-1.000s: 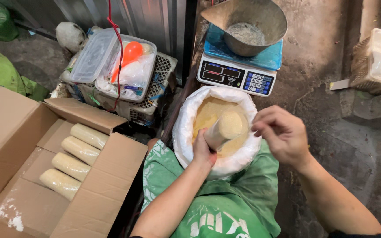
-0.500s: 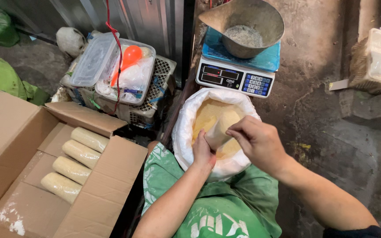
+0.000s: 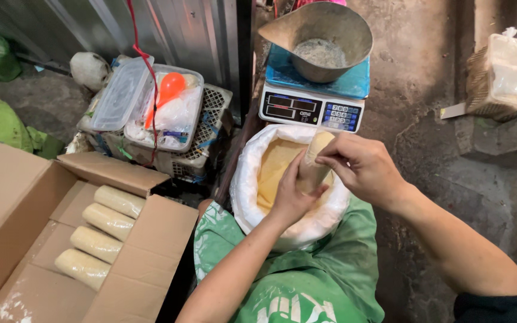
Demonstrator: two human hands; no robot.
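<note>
Both hands are closed on one slim clear plastic bag of yellowish grain (image 3: pixel 313 170), held over one white sack (image 3: pixel 246 179): the left hand (image 3: pixel 291 197) is wrapped round its body, the right hand (image 3: pixel 360 167) pinched at its top. Four filled bags (image 3: pixel 100 230) are laid in one cardboard box (image 3: pixel 25 197). Beyond, one metal scoop pan (image 3: pixel 324 36) is set on one digital scale (image 3: pixel 312 104).

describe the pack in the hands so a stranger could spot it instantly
Find the scale at top centre; just below it stands a white sack of yellow grain. Over its mouth, the left hand and right hand grip a slim clear pack of that grain. Unlike the four packs lying in the cardboard box, it is held upright.
</note>
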